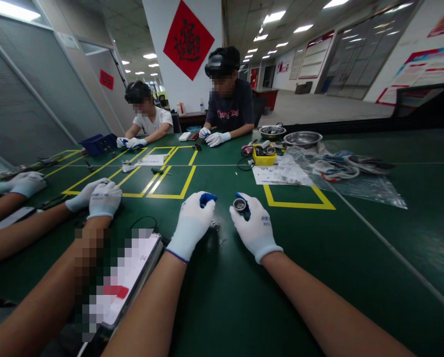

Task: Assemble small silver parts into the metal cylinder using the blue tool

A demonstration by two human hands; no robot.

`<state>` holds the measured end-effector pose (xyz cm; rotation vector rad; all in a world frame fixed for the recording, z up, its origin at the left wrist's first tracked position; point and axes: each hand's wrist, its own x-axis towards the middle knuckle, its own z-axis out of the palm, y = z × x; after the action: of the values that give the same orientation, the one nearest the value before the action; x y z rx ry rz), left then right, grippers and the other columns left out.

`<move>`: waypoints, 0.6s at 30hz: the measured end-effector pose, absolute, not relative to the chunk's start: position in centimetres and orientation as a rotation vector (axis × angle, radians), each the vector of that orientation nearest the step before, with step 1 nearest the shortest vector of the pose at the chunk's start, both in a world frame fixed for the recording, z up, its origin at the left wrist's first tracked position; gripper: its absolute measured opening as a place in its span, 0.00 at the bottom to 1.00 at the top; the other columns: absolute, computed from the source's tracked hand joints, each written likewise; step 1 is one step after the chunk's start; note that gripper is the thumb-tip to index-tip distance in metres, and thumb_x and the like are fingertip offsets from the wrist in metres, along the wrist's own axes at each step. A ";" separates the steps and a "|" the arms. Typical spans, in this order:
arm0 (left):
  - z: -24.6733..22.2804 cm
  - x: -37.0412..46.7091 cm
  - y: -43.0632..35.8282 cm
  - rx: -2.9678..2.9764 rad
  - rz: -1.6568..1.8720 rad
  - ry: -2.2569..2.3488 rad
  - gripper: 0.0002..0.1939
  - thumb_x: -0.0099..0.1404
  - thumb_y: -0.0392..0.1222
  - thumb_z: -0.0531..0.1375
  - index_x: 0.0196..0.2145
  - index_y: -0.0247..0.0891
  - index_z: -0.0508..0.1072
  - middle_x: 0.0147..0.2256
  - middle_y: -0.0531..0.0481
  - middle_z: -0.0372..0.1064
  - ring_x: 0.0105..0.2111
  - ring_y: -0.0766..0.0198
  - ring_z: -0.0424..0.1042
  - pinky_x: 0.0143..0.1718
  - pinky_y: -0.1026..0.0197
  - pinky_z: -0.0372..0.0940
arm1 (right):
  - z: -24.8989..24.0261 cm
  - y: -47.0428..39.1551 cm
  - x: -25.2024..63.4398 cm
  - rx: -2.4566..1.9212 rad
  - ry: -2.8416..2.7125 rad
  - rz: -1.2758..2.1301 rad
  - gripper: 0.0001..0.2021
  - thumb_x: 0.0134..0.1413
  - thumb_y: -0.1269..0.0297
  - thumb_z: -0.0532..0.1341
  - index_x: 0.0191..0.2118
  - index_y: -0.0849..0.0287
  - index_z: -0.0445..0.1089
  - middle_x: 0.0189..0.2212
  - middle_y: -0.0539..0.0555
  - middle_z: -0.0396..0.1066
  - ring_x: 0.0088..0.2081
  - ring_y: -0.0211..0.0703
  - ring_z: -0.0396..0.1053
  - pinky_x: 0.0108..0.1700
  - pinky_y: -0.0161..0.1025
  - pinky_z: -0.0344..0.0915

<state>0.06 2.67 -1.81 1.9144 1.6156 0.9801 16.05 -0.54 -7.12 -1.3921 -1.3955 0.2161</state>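
My right hand [254, 224], in a white glove with blue fingertips, grips a small round metal part [240, 204] between thumb and fingers. Its cup-like face, with a silvery rim and holes inside, is turned up toward me. To the left, my gloved left hand [195, 218] is closed in a pinch, thumb against fingers. Whatever it may hold is hidden. Just below its fingertips, a cluster of small shiny metal bits [215, 225] shows by the green table [222, 292]. The two hands are apart.
Yellow tape boxes mark the table. Ahead right are a yellow bin [264, 157] of parts, paper [281, 173], metal bowls [302, 139] and a plastic bag [370, 183]. A tablet-like device [132, 280] lies left, beside a co-worker's gloved hands [104, 198]. Two people sit opposite.
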 end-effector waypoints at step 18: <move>-0.7 -0.2 2.1 2.298 0.079 1.793 0.10 0.64 0.38 0.63 0.43 0.39 0.81 0.47 0.39 0.78 0.48 0.50 0.77 0.50 0.55 0.70 | -6.9 -0.4 16.4 -1.326 -1.262 0.409 0.15 0.54 0.52 0.63 0.41 0.57 0.74 0.40 0.60 0.79 0.43 0.55 0.76 0.52 0.53 0.71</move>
<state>-0.16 2.14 -0.73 2.2975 1.7934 0.0794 16.38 -0.41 -6.88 -1.3257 -1.2619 0.4090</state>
